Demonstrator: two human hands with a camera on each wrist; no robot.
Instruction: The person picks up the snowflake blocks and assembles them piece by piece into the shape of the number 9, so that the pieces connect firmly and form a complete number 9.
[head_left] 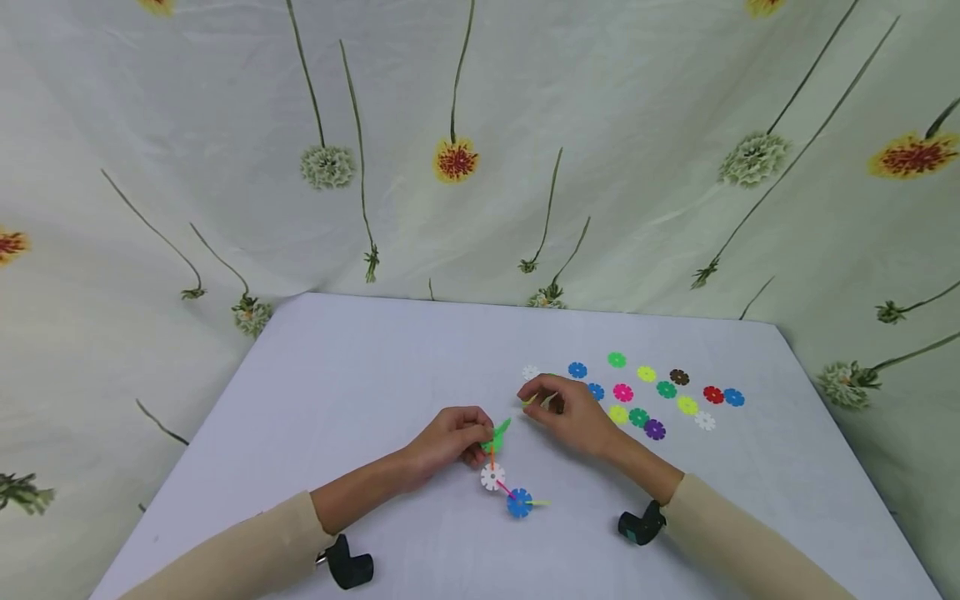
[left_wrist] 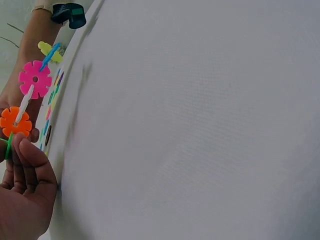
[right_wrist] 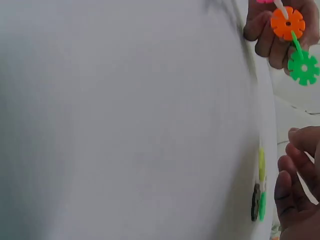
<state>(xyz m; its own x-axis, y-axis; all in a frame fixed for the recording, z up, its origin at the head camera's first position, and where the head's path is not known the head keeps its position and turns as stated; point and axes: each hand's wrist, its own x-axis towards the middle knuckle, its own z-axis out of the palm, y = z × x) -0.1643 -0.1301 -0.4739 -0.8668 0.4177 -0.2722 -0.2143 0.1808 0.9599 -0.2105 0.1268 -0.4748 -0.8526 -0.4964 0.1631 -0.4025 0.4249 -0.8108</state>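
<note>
My left hand (head_left: 450, 437) pinches a chain of interlocking notched plastic discs by a green disc (head_left: 491, 445). Below it hang a white disc (head_left: 487, 481) and a blue disc (head_left: 514, 509), with thinner edge-on discs between them. In the left wrist view a pink disc (left_wrist: 26, 75) and an orange disc (left_wrist: 7, 120) show along the chain. The right hand (head_left: 568, 413) is just right of the chain, apart from it. Its thumb and fingertips pinch what looks like a yellow disc (head_left: 529, 401), visible only as a thin edge; the right wrist view hides it.
Loose discs in several colours lie on the white table (head_left: 360, 358) behind and right of the right hand, among them a purple disc (head_left: 655, 430) and a red disc (head_left: 713, 395). A flower-patterned cloth (head_left: 637, 167) hangs behind the table.
</note>
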